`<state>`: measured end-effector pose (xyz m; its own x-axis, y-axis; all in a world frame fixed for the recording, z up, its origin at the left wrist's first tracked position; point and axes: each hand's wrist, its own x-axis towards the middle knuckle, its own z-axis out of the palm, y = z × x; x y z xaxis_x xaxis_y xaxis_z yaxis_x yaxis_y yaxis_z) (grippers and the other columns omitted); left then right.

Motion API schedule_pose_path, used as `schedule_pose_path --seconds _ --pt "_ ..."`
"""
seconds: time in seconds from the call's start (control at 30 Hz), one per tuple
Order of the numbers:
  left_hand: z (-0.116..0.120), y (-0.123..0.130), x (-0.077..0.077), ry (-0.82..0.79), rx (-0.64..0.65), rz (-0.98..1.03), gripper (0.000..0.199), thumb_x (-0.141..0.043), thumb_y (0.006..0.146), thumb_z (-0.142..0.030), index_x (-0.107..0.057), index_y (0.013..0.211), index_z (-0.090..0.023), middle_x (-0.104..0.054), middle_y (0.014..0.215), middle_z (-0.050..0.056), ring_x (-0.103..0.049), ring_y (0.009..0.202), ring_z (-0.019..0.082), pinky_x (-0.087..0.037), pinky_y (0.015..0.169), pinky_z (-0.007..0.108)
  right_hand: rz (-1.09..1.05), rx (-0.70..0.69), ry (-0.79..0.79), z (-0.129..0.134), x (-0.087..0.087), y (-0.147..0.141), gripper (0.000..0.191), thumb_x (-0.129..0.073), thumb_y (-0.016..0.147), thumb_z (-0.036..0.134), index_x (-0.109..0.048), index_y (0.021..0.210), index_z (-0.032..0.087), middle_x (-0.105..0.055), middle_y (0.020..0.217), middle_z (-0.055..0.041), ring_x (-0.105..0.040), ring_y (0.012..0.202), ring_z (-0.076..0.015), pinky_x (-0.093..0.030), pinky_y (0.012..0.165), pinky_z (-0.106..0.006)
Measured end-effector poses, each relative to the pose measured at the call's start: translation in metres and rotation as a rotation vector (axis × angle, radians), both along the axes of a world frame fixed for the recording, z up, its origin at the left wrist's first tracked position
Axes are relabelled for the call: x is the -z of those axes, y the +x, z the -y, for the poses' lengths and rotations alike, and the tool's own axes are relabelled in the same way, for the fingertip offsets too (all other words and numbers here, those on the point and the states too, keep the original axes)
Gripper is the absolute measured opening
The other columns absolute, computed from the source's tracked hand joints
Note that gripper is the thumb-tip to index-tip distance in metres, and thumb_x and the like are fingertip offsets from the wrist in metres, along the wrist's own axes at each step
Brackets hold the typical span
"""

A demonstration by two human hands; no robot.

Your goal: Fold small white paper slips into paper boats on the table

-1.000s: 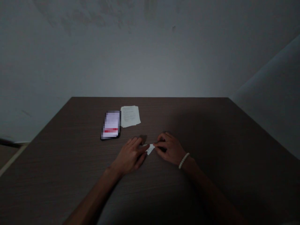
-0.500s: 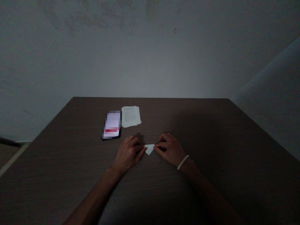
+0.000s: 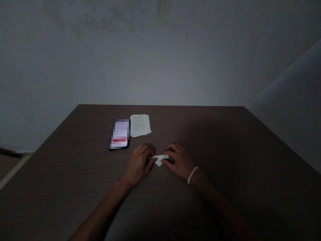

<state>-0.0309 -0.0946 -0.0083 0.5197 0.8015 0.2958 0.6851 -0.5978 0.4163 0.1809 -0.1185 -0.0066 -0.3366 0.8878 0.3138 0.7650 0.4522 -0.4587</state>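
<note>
A small folded piece of paper, white with a pointed lower end and a flat band along its top, lies between my two hands near the middle of the table. My left hand pinches its left end between thumb and fingers. On the opposite side my right hand, with a beaded bracelet at the wrist, has its thumb and bent fingers closed at the right part of the paper. The fingertips hide some of the folds.
A stack of printed paper sheets lies beyond my left hand. Beside it on the left is a phone with a lit, blurred screen. The dark wooden table reaches back to a grey wall.
The paper's top now shows a wider band, stretching farther to the right. My right hand has shifted slightly left, and its fingers have moved along the paper. My left hand stays nearly in place.
</note>
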Motion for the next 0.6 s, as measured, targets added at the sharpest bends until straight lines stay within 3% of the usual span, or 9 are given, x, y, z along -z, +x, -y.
schedule_pose_path --seconds 0.13,0.33,0.6 --pt "0.0015 0.0006 0.0013 0.003 0.01 0.027 0.012 -0.055 0.091 -0.029 -0.056 0.086 -0.018 -0.057 0.085 0.004 -0.05 0.083 0.022 -0.04 0.07 0.034 -0.03 0.003 0.003 -0.0011 0.001 0.0 0.017 -0.068 0.084 0.029 -0.067 0.099 0.022 -0.06 0.104 -0.0059 -0.053 0.098 -0.0214 -0.045 0.088 -0.039" --pt "0.0022 -0.0007 0.0016 0.016 0.033 0.084 0.01 -0.055 0.091 -0.026 -0.058 0.087 -0.018 -0.058 0.082 0.004 -0.05 0.078 0.02 -0.04 0.067 0.032 -0.168 -0.02 0.015 -0.0027 0.0 -0.0016 0.002 -0.068 0.084 0.02 -0.065 0.083 0.02 -0.063 0.091 -0.0035 -0.056 0.089 -0.0186 -0.045 0.082 -0.035" --pt "0.0048 -0.0017 -0.0036 0.252 0.123 0.201 0.012 -0.054 0.092 -0.018 -0.065 0.092 -0.017 -0.062 0.087 0.006 -0.05 0.081 0.018 -0.041 0.072 0.033 -0.21 -0.072 0.191 0.0 -0.0024 -0.0014 0.006 -0.063 0.087 0.017 -0.066 0.084 0.021 -0.065 0.086 -0.0025 -0.056 0.084 -0.016 -0.046 0.079 -0.03"
